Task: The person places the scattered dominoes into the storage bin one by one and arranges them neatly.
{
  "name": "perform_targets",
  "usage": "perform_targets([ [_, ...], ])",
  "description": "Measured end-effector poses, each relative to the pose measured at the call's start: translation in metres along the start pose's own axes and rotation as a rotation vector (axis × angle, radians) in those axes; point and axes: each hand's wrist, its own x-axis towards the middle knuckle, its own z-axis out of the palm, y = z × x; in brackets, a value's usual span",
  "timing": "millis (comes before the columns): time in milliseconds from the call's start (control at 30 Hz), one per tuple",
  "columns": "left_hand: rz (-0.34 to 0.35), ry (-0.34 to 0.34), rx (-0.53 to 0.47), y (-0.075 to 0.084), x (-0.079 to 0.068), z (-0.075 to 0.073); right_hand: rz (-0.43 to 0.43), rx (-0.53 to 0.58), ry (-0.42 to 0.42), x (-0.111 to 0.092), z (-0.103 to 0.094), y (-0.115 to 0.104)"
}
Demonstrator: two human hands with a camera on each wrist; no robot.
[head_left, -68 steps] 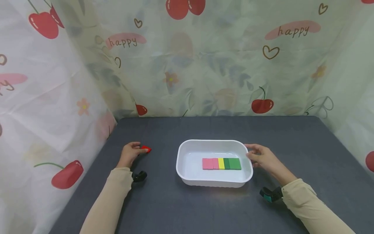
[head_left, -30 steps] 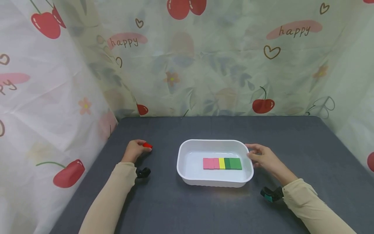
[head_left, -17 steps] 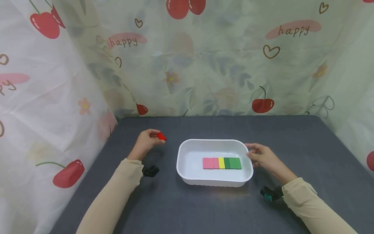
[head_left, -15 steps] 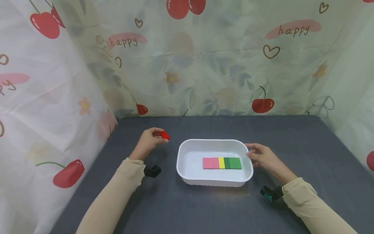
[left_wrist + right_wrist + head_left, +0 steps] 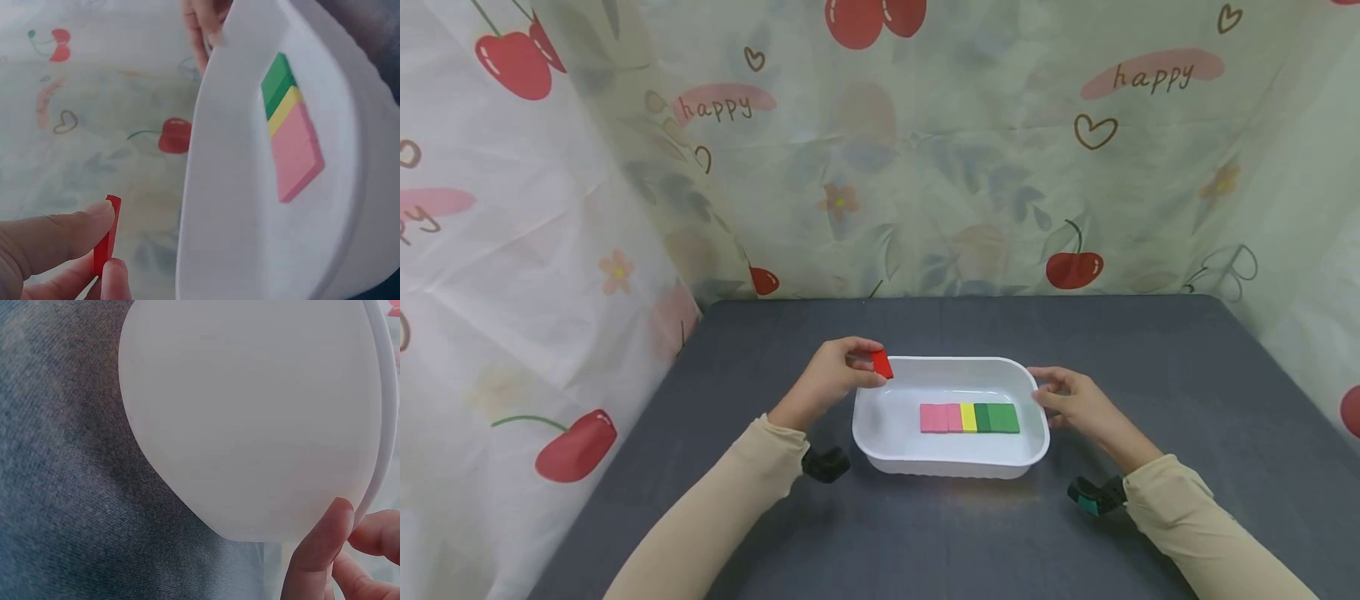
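My left hand (image 5: pixel 835 375) pinches a thin red block (image 5: pixel 882 364) between thumb and fingers, at the left back corner of a white plastic tray (image 5: pixel 951 468). In the left wrist view the red block (image 5: pixel 107 236) is seen edge-on, apart from the tray wall. My right hand (image 5: pixel 1075 404) holds the tray's right end by its rim; the right wrist view shows its thumb (image 5: pixel 322 544) against the outer wall. Inside the tray lies a joined row of flat blocks: pink blocks (image 5: pixel 940 419), a yellow block (image 5: pixel 969 418) and green blocks (image 5: pixel 997 419).
The tray stands on a dark grey table (image 5: pixel 925 542). A cherry-patterned curtain (image 5: pixel 880 167) hangs behind and at both sides. Black straps with camera mounts (image 5: pixel 825 464) sit at the wrists.
My left hand has lifted the red block from the left of the table and carried it right to the tray's left back corner. The right hand and the row of blocks stay put.
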Motion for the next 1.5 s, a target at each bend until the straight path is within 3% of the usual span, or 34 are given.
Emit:
perform_targets([
  [500,0.039,-0.119,0.148,-0.012,0.005,0.036,-0.001,-0.009,0.009,-0.001,0.0,0.0],
  [933,0.091,-0.137,0.285,-0.014,0.014,0.055,0.004,-0.011,0.015,-0.001,0.0,0.001],
  [1267,0.161,-0.134,0.463,-0.017,0.02,0.065,0.0,0.004,0.009,-0.002,0.0,0.001],
  [1500,0.137,-0.124,0.58,-0.018,0.02,0.069,-0.011,0.001,0.011,-0.001,0.0,0.0],
])
